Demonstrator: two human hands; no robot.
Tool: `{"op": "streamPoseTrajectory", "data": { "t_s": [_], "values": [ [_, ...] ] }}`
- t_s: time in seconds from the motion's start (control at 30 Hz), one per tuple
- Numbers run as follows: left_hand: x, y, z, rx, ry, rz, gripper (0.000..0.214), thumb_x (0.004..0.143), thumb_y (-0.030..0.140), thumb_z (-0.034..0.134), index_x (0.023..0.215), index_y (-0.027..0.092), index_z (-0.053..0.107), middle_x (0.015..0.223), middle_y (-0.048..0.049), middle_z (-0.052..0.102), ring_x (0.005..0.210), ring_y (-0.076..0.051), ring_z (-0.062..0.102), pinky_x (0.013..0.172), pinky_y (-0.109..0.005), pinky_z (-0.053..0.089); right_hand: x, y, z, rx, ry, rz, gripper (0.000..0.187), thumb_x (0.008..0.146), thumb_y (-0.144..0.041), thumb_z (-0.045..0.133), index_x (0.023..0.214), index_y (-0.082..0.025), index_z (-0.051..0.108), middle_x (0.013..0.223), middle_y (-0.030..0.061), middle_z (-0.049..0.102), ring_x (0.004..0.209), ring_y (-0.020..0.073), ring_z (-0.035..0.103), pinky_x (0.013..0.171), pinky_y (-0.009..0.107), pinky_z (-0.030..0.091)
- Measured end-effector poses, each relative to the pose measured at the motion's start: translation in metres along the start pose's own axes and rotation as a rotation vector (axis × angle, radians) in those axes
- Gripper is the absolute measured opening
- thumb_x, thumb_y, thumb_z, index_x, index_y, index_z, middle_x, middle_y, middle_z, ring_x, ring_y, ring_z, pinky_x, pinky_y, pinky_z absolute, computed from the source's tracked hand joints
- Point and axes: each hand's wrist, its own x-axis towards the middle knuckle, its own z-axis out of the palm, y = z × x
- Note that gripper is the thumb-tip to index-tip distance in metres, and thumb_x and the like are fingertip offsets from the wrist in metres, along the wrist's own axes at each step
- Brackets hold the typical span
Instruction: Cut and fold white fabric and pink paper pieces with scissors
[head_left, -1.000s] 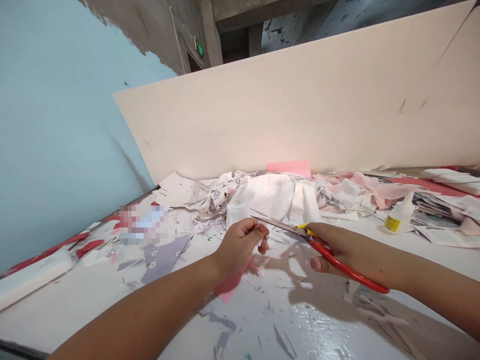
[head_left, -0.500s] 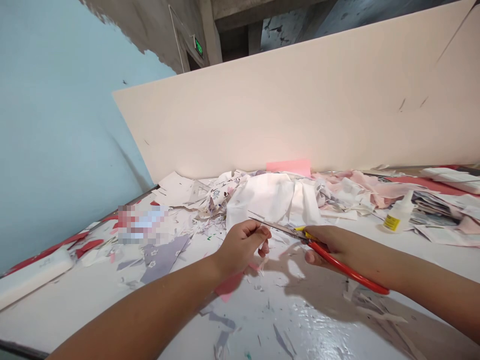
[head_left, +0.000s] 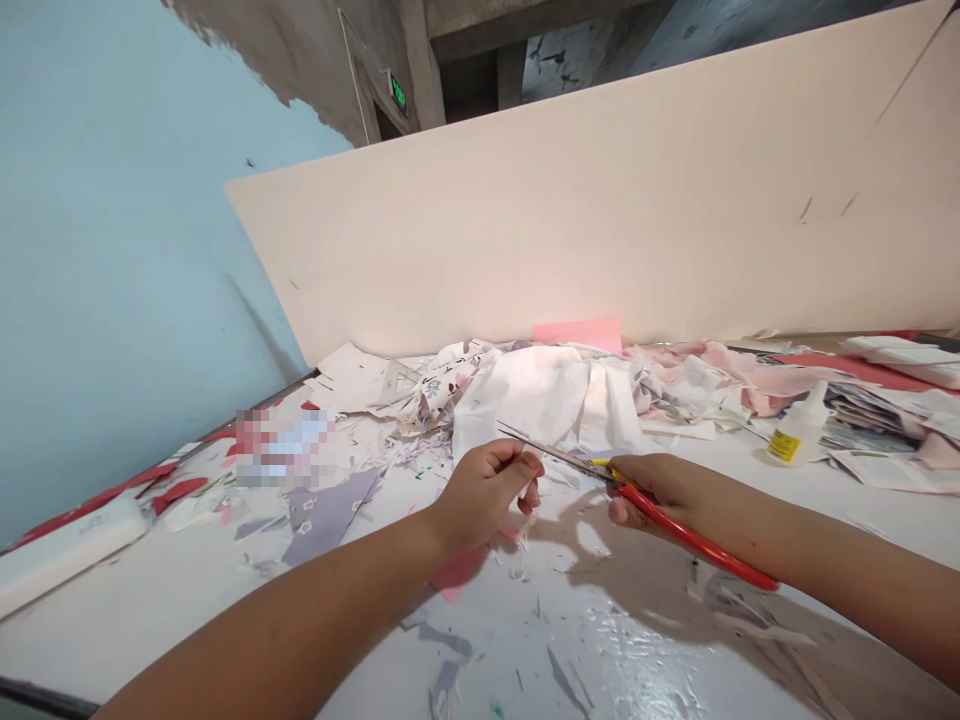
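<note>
My right hand point(head_left: 656, 485) is wrapped round the handles of a pair of scissors point(head_left: 694, 540) with red and yellow grips. Their blades point left and stand only slightly apart, crossing just above the fingertips of my left hand point(head_left: 491, 490). Thumb and forefinger of that hand are pinched together; whatever lies between them is too small or too hidden to name. Under my left wrist a piece of pink paper point(head_left: 459, 574) lies on the white tabletop point(head_left: 540, 640). Behind both hands rests a large crumpled white sheet point(head_left: 517, 395).
A glue bottle point(head_left: 796, 430) with a yellow label stands at the right, before stacked papers point(head_left: 870, 415). Purple flowered paper point(head_left: 330, 515) and many scraps lie at the left. A tall pale board point(head_left: 562, 220) closes off the back; a blue wall point(head_left: 112, 250) rises at the left.
The scissor blades have come slightly closer together at the tips. Both hands keep almost the same place.
</note>
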Motion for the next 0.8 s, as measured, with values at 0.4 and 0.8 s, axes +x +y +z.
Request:
{"op": "streamPoseTrajectory", "data": {
  "t_s": [0.4,0.8],
  "values": [
    [0.0010,-0.0002,-0.0012,-0.001,-0.025,0.046,0.022,0.073,0.037,0.049,0.069,0.016,0.053,0.054,0.0011,0.049,0.053,-0.009,0.047,0.047,-0.021,0.040,-0.0046,-0.0006,-0.0019,-0.014,-0.006,-0.078,0.036,0.074,-0.054,0.039,0.079,-0.019,0.045,0.071,0.0020,0.051,0.063,0.0174,0.046,0.052,0.026,0.034],
    [0.0007,0.0009,0.0005,-0.019,-0.004,0.026,0.027,0.072,0.042,0.049,0.069,0.016,0.053,0.053,0.0015,0.048,0.051,-0.009,0.045,0.045,-0.020,0.039,0.0041,0.0072,0.0067,-0.073,0.050,0.021,0.040,0.071,-0.057,0.041,0.059,-0.019,0.040,0.052,-0.0018,0.044,0.046,0.0111,0.040,0.042,0.021,0.025]
  ]
}}
